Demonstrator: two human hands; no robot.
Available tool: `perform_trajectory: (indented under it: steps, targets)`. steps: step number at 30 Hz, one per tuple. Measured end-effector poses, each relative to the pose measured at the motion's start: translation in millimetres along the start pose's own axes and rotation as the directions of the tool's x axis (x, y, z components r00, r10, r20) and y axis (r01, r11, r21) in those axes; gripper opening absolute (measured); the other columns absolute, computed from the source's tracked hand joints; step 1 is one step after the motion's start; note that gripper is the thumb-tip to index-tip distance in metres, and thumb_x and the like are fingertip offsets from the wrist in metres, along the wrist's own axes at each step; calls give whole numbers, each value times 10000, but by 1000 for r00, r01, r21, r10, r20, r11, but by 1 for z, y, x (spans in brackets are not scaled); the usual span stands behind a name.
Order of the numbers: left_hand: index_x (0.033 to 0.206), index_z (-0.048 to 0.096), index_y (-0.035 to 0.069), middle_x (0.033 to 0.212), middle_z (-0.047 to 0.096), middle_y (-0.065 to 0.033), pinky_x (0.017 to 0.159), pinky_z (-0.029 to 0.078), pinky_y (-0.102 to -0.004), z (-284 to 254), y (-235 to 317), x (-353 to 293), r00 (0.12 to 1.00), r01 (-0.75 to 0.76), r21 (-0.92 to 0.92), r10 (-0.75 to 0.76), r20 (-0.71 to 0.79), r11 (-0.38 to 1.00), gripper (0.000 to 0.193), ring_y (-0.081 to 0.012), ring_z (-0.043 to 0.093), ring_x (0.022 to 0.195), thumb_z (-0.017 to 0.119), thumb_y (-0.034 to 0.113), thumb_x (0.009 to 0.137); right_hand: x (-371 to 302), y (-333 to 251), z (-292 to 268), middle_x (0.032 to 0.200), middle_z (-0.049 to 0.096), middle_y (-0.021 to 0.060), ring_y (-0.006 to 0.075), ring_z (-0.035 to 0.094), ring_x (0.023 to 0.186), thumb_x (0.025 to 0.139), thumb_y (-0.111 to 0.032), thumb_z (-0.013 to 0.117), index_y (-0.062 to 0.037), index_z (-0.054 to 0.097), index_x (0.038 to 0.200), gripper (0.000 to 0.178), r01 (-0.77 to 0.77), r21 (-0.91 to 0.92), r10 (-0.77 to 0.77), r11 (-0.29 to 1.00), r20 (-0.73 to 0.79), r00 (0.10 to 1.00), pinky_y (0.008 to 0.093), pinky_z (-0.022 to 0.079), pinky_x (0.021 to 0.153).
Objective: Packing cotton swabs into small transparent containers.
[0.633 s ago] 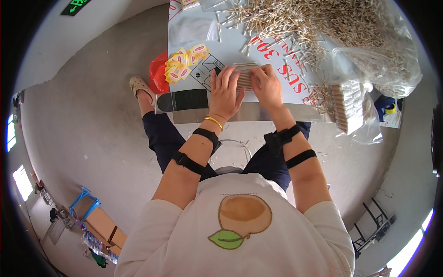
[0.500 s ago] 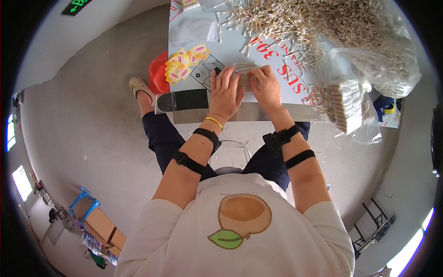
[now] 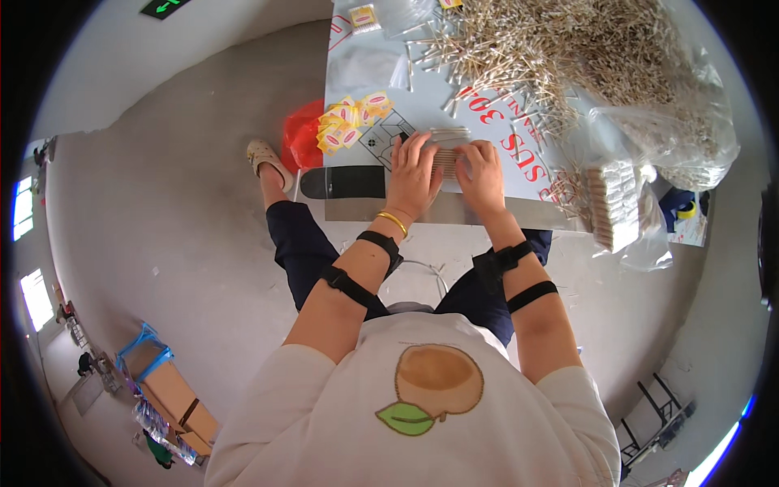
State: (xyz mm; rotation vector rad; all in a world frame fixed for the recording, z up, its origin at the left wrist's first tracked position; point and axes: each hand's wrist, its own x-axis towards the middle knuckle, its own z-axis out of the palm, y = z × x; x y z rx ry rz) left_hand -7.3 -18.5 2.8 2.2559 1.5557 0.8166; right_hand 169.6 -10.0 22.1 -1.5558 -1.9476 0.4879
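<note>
A flat row of cotton swabs (image 3: 444, 163) lies on the table between my two hands, near its front edge. My left hand (image 3: 412, 183) presses against the row's left end, fingers forward and thumb along the swabs. At the right end, my right hand (image 3: 483, 180) has its fingers bent down against the swabs. Together they hold the row from both sides; the fingertips are partly hidden. A few loose cotton swabs (image 3: 451, 133) lie just beyond the row. Yellow-and-white printed cards (image 3: 345, 126) are spread to the left of my left hand.
A large heap of cotton swabs (image 3: 560, 57) covers the far right, partly in a clear bag (image 3: 698, 130). Packed swab bundles (image 3: 613, 204) stand at the right edge. A red bag (image 3: 303, 136) hangs at the left edge, near a dark strip (image 3: 345, 183). Clear sachets (image 3: 365, 68) lie behind.
The whole view has shifted, so the table sits lower and farther right. My hands stay at the row; the right fingers have drawn toward its right end, uncovering the loose swabs beyond.
</note>
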Motion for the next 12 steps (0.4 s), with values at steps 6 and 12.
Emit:
perform_trajectory:
  steps: [6, 12]
  targets:
    - [1365, 524, 52, 1468, 441, -180, 1204, 276, -559, -16, 3, -10, 996, 79, -120, -82, -19, 990, 453, -409, 396, 1396, 617, 262, 974, 41, -28, 11, 1080, 631, 92, 315, 590, 1047, 842, -63, 719, -91, 699, 1097, 257, -10, 22, 10, 1000, -12, 1000, 425, 492, 934]
    - [1370, 511, 51, 1474, 465, -212, 1126, 395, -544, -46, 5, -39, 993, 97, -301, -113, -36, 949, 487, -449, 483, 1327, 677, 119, 918, 122, -55, 57, 1114, 688, 102, 333, 622, 1080, 855, -99, 729, -90, 717, 1106, 251, 126, 45, -133, 991, 182, 974, 418, 513, 945]
